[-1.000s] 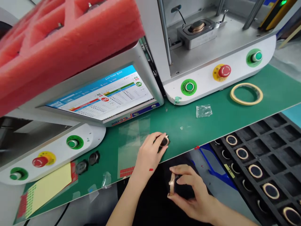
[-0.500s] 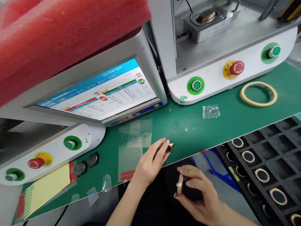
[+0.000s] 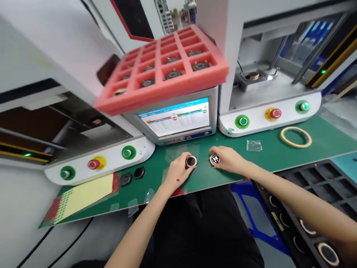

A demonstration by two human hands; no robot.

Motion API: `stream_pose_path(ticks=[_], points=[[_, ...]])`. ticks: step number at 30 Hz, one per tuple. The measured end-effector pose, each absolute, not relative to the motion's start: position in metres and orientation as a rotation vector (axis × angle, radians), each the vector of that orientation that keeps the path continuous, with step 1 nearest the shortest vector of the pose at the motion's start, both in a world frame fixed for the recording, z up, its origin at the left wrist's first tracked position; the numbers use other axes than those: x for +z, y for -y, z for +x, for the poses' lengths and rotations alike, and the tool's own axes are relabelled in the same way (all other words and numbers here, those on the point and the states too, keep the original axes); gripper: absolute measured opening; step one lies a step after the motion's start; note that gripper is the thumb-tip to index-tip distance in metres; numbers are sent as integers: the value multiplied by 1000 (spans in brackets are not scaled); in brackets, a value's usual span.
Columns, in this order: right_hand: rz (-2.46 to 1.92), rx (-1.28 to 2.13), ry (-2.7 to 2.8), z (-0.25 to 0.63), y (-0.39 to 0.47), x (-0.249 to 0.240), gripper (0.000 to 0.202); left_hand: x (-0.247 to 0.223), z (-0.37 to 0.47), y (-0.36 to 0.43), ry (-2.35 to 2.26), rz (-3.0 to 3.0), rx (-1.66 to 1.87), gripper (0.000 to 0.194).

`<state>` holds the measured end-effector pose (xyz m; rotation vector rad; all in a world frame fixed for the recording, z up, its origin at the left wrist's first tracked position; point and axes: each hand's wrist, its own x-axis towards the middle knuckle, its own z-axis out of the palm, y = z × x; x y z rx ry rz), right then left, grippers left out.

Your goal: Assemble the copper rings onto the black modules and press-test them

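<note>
My left hand [image 3: 179, 169] grips a round watch case [image 3: 191, 161] with a dark face and a rose-gold rim, just over the green bench top [image 3: 208, 178]. To its right, my right hand [image 3: 226, 159] holds a second watch case [image 3: 214, 159], whose screen is lit with white digits. Both faces point up toward me, and a short gap separates the two cases. Left of my hands, two black watch cases [image 3: 132, 176] lie on the bench beside a yellow sheet [image 3: 86, 193] edged with red and green stickers.
A monitor [image 3: 178, 121] stands behind my hands, a pink foam tray [image 3: 167, 91] of watch parts on top. Presses with start buttons [image 3: 243, 121] and red stop buttons [image 3: 275, 113] flank it. A tape roll [image 3: 295, 137] lies right; a black tray [image 3: 320, 190] of watch cases sits below.
My right hand has risen from below the bench edge to the bench top, turning its watch case face up with the screen lit. My view has tilted up, showing the pink tray.
</note>
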<state>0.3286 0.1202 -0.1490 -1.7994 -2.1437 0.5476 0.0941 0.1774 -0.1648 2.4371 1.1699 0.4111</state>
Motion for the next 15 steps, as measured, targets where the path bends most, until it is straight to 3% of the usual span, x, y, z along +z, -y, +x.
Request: stream_pose_path(ticks=[6,10,15], points=[[-1870,564,2359,314,-141,-143,32,-154,96,-182,-1189,2416,356,34],[-1867,496,2473,305,-138,-133,32,-145,82,-180,-1175,2428,459,49],[-1891,306,2393,365,-149,-86,37,-107,1,-219,-1558,2392,620,26]])
